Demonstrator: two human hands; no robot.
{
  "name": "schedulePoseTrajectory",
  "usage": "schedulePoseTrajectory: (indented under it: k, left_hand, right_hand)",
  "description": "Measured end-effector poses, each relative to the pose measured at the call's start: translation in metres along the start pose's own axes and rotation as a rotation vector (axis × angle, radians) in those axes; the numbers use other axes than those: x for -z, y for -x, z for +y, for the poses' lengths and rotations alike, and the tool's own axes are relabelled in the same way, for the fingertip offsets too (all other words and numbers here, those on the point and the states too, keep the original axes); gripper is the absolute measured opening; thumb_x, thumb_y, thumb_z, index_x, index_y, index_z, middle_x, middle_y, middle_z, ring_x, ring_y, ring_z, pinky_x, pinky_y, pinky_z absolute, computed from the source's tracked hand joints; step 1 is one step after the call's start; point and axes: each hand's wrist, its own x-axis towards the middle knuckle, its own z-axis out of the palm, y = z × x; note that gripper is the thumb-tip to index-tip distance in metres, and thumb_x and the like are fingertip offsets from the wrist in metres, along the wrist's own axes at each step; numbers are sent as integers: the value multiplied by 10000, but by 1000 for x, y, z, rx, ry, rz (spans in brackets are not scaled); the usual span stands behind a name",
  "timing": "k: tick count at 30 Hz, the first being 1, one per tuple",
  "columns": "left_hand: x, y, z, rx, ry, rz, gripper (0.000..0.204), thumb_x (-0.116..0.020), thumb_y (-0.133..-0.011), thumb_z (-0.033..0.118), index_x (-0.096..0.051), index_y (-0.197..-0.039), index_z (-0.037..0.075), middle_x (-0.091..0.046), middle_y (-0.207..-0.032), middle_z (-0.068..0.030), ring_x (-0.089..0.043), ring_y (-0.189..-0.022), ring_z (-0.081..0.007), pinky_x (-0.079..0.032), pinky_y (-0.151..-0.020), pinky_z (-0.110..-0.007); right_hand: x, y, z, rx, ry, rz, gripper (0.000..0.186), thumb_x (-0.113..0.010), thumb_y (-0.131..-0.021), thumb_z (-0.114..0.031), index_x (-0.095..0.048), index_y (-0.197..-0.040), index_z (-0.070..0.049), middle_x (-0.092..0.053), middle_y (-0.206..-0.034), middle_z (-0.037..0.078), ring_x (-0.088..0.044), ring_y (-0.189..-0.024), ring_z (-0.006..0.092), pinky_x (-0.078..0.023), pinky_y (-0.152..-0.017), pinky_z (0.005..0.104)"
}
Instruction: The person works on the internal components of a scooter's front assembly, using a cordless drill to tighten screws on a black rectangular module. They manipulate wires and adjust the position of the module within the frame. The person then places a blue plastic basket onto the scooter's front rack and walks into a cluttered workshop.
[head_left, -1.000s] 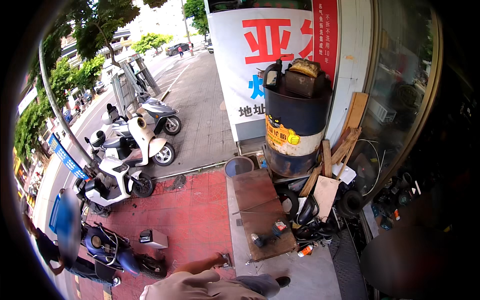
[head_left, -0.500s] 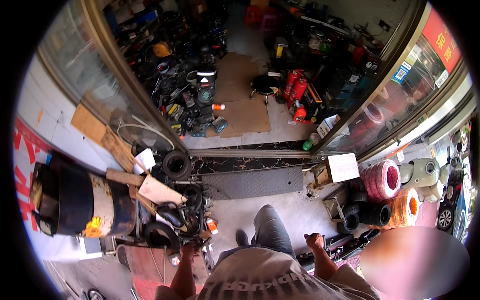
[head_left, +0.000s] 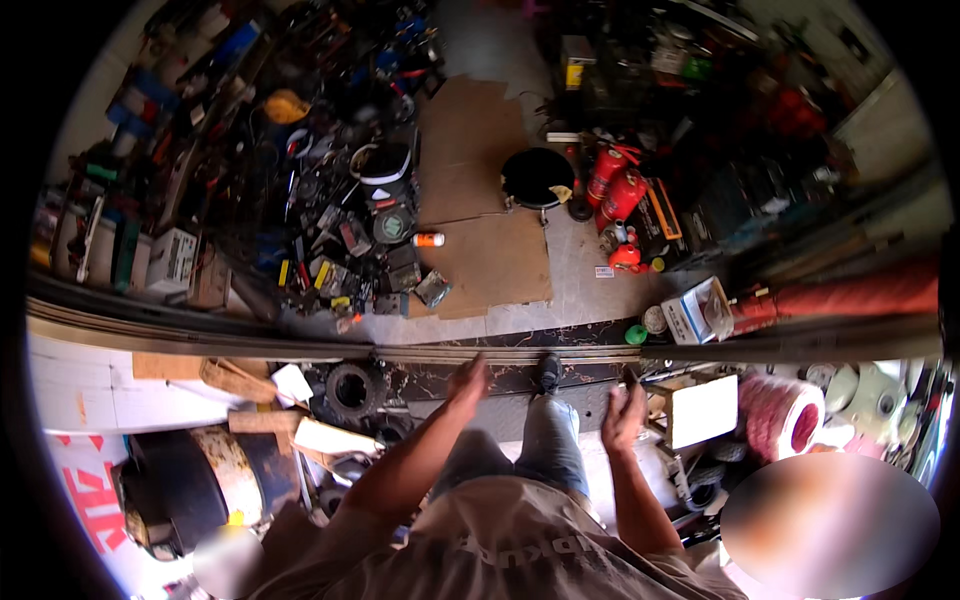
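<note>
Both of my arms reach forward from the lower edge while my foot stands on the dark marbled doorsill. My left hand (head_left: 467, 383) is raised over the near side of the sill, slightly blurred, with its fingers stretched out and nothing visible in it. To the right, my right hand (head_left: 625, 418) is held up with its fingers extended, beside the white board on a wooden stand (head_left: 702, 411). A small dark shape shows at its fingertips; whether it touches them I cannot tell. Under my arms lies a grey textured ramp (head_left: 590, 405), partly hidden by my legs.
Beyond the metal door track (head_left: 500, 355), flattened cardboard (head_left: 490, 265) covers the shop floor. Piled parts and tools crowd the left. A round black stool (head_left: 537, 178) and red fire extinguishers (head_left: 622, 195) stand right. Near the entrance are a tire (head_left: 352, 388) and a black drum (head_left: 165, 490).
I have moved forward to the doorway, so the shop interior looks closer. My hands have risen and come forward from beside my hips, away from the dark items next to them.
</note>
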Motion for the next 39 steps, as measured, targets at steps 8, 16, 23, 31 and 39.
schedulePoseTrajectory:
  k: [8, 16, 23, 31, 39]
  left_hand:
    - [-82, -17, 290, -40, 1107, -916, 506, -501, -1092, 454, -563, -1369, 34, -644, -1217, -114, -626, -1161, -317, -498, -987, -411]
    - [-11, -138, 472, -131, 591, -394, 758, -521, -1046, 658, -429, -1584, 133, -522, -1574, -111, -544, -1398, -259, -436, -1147, -479]
    - [11, -222, 660, -137, 358, -409, 375, -569, -1068, 480, -624, -1206, 136, -661, -1161, -69, -665, -1145, -250, -559, -1016, -503]
    - [-30, -277, 956, -1340, -168, -301, 418, -653, -999, 197, -595, -1332, -49, -621, -1389, -246, -610, -1306, -387, -455, -1154, -488]
    - [-91, -572, 1060, -1583, -870, -222, 616, -730, -936, 297, -600, -1476, 30, -439, -1635, -252, -368, -1521, -459, -279, -1252, -589]
  right_hand:
    - [-137, -237, -283, 530, -489, -291, 840, -485, -1063, -503, -298, -1640, 78, -342, -1675, 299, -354, -1529, 449, -236, -1267, 516]
    - [-310, -447, -353, 567, -25, -370, 920, -638, -945, -617, -327, -1679, -159, -308, -1720, 161, -267, -1584, 416, -160, -1261, 665]
    - [-343, -604, -449, 614, 21, -269, 812, -620, -971, -586, -416, -1616, -137, -360, -1678, 184, -330, -1537, 406, -219, -1240, 640]
    - [-457, -862, -273, -622, -475, 137, 976, -391, -973, -856, -511, -1486, -34, -575, -1471, 254, -565, -1326, 448, -437, -1113, 575]
    - [-403, -1158, -602, -426, -1563, -522, 1188, -278, -922, -954, -238, -1704, -60, -384, -1692, 220, -377, -1548, 329, -284, -1239, 460]
